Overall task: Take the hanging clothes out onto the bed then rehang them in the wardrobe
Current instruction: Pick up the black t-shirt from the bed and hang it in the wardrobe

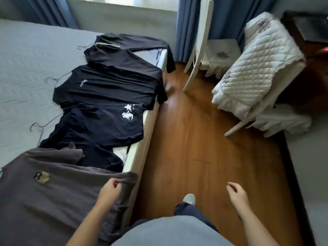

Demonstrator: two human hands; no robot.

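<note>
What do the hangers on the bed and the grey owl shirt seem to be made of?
Hangers: thin wire, apparently with a blue-grey coating; the hooks are slim and bent. Grey owl shirt: soft matte knit, probably cotton jersey; it drapes and wrinkles over the edge of the bed.

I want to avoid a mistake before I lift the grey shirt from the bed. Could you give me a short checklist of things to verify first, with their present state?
1. Left hand grips the grey shirt: cannot tell; its curled fingers are at the hem fold.
2. Right hand is free: ok; relaxed, holding nothing, above the floor.
3. Grey shirt's hanger is in place: cannot tell; none is in view.
4. Hangers in the black shirts: ok for three, whose hooks lie on the bed.
5. Clothes lie fully on the bed: not ok; a sleeve of the far long-sleeved shirt hangs over the edge.
</note>
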